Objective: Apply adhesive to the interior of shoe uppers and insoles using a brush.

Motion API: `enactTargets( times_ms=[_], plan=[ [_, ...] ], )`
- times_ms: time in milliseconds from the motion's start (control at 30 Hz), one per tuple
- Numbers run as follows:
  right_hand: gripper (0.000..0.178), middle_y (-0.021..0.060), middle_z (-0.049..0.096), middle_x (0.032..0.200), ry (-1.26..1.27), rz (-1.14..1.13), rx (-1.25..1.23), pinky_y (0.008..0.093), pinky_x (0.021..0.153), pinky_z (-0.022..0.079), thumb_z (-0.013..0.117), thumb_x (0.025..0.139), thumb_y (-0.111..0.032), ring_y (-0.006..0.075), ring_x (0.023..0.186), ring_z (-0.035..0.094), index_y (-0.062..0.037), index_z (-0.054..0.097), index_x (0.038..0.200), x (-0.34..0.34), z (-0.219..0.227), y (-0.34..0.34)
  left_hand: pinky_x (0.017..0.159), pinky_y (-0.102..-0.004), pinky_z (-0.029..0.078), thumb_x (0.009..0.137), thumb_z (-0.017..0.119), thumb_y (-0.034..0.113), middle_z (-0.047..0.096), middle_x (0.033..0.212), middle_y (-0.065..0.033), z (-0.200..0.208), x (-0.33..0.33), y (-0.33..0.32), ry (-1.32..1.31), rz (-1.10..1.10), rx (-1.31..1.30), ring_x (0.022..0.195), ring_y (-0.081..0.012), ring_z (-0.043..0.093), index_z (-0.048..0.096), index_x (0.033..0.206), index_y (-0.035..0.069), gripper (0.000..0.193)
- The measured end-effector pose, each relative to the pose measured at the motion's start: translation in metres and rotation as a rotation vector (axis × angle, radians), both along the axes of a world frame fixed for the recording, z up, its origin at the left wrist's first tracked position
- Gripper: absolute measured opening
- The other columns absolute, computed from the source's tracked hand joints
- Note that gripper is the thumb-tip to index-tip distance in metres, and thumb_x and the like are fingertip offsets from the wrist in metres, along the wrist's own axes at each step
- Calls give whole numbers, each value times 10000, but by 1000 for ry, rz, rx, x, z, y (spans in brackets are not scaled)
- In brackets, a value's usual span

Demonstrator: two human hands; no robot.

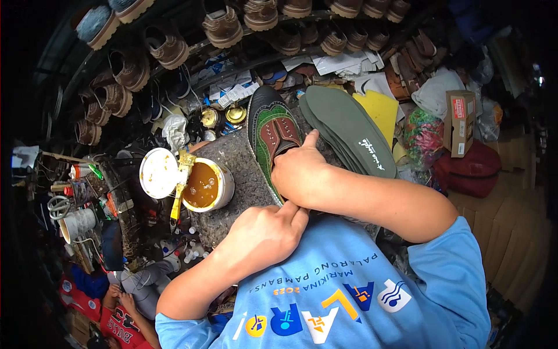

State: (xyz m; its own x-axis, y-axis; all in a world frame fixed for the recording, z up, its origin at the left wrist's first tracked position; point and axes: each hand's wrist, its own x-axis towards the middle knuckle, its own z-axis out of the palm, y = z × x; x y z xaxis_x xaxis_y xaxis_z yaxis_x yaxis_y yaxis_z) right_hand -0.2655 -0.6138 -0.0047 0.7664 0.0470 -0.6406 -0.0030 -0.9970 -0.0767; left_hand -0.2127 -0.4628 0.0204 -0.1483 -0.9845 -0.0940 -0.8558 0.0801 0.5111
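Green-and-brown leather shoe upper (272,136) lies on the grey felt-covered work block (241,174); right hand (298,168) rests on its near end, fingers curled around it, thumb raised; left hand (264,232) closed, fingertips pinching its near edge; open can of amber glue (206,186) just left of the upper; stacked dark green insoles (349,131) just right.

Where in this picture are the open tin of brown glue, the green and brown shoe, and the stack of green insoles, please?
open tin of brown glue (202,185), head view, on the glue surface.
green and brown shoe (271,129), head view, on the brown laced front.
stack of green insoles (347,125), head view, on the top insole's middle.
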Motion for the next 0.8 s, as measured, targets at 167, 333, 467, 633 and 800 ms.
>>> enactTargets(
  times_ms=[167, 333, 467, 633, 800],
  plan=[
    [208, 88, 767, 1049, -17, -20, 78, 656, 856, 496, 638, 898, -167, 307, 936, 761, -79, 810, 976, 2, -4, -6, 551, -444, 577, 881, 607, 91, 662, 911, -174, -8, -3, 0, 65, 48, 83, 658, -338, 711, 627, 998, -26, 166],
    [206, 157, 760, 1091, 131, -13, 190, 570, 789, 572, 661, 855, -127, 346, 1010, 752, -29, 806, 963, 16, 11, -13, 543, -430, 605, 897, 576, 95, 669, 863, -180, -10, -2, 4, 117, 97, 52, 667, -335, 739, 637, 998, -41, 180],
    [212, 181, 743, 1149, 236, 8, 216, 532, 792, 599, 654, 847, -100, 369, 1080, 731, -5, 800, 970, 22, 21, -14, 583, -474, 587, 885, 588, 80, 681, 903, -212, -27, -11, 1, 163, 199, 97, 686, -374, 721, 659, 968, -25, 152],
    [260, 200, 661, 1339, 233, -30, 307, 525, 885, 578, 625, 881, -103, 368, 1208, 666, 8, 773, 1065, 4, 30, -19, 609, -510, 586, 833, 634, 69, 703, 836, -236, -33, -14, -3, 252, 302, 102, 709, -409, 723, 697, 861, -16, 110],
    [352, 154, 629, 1348, -501, 3, 370, 479, 961, 514, 618, 885, -100, 320, 1163, 618, 51, 695, 1193, -59, 45, -20, 645, -495, 593, 814, 656, 70, 711, 886, -219, -33, -13, -1, 186, 290, 138, 733, -410, 719, 707, 863, -14, 109]
  ],
)
